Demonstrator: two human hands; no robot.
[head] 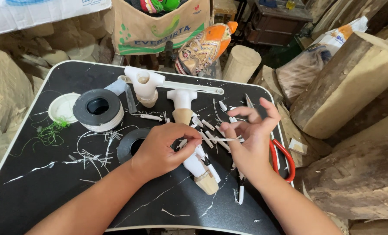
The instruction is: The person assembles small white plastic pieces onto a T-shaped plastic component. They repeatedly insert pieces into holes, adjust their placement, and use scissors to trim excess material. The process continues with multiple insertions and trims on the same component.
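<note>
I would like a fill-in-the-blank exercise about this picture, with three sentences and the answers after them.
1. The left hand and the right hand stretch a thin white ____ between their fingertips.
2. The scissors beside the right hand have ____ handles.
3. The tangle of thread near the left edge of the black tray table is ____ in colour.

Missing words: strip; red; green
</note>
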